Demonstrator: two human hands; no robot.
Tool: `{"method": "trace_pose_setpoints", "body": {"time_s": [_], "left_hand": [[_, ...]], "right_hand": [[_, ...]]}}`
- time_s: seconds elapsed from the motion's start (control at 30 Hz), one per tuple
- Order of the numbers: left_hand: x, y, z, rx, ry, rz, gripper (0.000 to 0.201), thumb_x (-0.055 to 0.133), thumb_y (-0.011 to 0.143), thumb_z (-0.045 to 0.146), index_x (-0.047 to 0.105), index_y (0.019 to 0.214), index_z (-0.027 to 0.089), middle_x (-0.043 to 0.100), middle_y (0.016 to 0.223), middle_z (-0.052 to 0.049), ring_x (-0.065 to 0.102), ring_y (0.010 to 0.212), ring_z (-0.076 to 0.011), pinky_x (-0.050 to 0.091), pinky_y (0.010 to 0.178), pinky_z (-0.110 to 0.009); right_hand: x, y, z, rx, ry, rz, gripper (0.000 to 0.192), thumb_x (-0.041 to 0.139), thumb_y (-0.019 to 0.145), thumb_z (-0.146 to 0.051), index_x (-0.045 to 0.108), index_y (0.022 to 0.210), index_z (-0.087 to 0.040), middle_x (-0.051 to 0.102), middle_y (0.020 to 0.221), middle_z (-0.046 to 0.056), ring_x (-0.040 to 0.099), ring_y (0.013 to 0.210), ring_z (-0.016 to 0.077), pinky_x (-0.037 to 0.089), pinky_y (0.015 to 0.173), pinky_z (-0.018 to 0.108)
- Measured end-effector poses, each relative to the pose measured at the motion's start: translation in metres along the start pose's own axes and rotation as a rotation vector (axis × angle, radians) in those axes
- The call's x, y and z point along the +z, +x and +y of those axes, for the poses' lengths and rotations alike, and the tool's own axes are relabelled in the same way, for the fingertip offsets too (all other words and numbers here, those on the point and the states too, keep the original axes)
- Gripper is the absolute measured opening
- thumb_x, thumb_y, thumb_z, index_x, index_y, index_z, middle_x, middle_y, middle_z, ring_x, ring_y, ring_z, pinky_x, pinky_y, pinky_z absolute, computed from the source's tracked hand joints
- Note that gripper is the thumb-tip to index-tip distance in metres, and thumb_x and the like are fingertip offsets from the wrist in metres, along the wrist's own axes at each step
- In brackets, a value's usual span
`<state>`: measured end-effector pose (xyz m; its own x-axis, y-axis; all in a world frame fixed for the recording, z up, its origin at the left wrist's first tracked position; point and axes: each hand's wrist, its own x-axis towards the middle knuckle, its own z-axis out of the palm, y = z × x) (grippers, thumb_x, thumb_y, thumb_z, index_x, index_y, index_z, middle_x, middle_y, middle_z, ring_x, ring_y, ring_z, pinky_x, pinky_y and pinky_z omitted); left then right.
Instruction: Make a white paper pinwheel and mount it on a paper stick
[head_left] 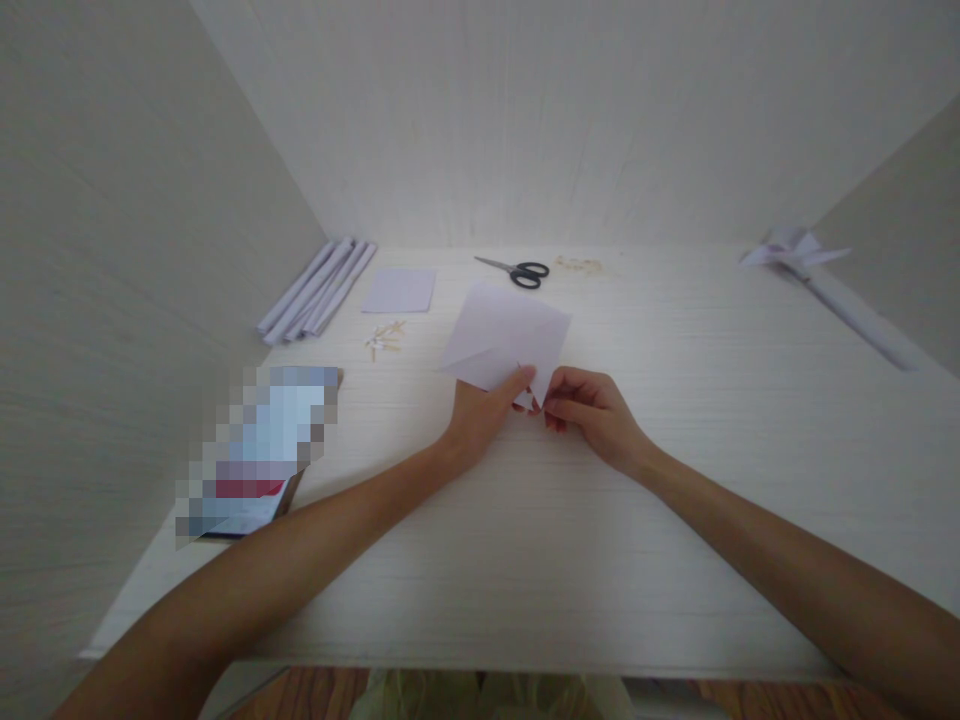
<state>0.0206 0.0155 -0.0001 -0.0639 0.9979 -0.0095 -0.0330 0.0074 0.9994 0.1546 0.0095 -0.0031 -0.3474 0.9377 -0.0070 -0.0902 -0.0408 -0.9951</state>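
both hands, left hand [484,415] and right hand [592,410], pinch the near corner of a white paper sheet [506,335] with their fingers

black scissors [517,271], paper rolls [315,290], small sheet [399,290], wooden sticks [384,338]

Both my hands pinch the near corner of the paper sheet [506,335], and the table [525,540] nearer me than that pinch is bare between my forearms. Beyond the sheet lie the scissors [517,271]; off to the left of my left hand [484,410] sit small wooden sticks [384,338], a square sheet [399,290] and rolled paper tubes [315,290]. Well to the right of my right hand [592,410] the board runs open up to a paper roll [832,290] by the side wall.
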Motion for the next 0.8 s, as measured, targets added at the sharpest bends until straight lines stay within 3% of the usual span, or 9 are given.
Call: {"method": "trace_pose_setpoints", "body": {"time_s": [0.3, 0.8], "left_hand": [[-0.0008, 0.0008, -0.0001, -0.019, 0.021, 0.026, 0.015, 0.06, 0.063, 0.03, 0.057, 0.06, 0.016, 0.06, 0.056, 0.0, 0.053, 0.047, -0.0096, 0.043, 0.045, -0.021], [-0.0007, 0.0002, 0.0016, -0.01, -0.001, 0.007, 0.015, 0.061, 0.062, 0.029, 0.058, 0.063, 0.015, 0.06, 0.06, 0.0, 0.054, 0.051, -0.01, 0.042, 0.044, -0.02]], "right_hand": [[0.0018, -0.0015, -0.004, 0.034, -0.036, 0.003, 0.014, 0.062, 0.064, -0.026, 0.052, 0.063, -0.015, 0.053, 0.053, -0.003, 0.044, 0.044, 0.006, 0.035, 0.042, 0.02], [0.0015, -0.0013, -0.0035, 0.03, 0.007, -0.013, 0.01, 0.06, 0.067, -0.018, 0.051, 0.065, -0.016, 0.059, 0.054, -0.003, 0.044, 0.038, 0.0036, 0.032, 0.038, 0.017]]}}
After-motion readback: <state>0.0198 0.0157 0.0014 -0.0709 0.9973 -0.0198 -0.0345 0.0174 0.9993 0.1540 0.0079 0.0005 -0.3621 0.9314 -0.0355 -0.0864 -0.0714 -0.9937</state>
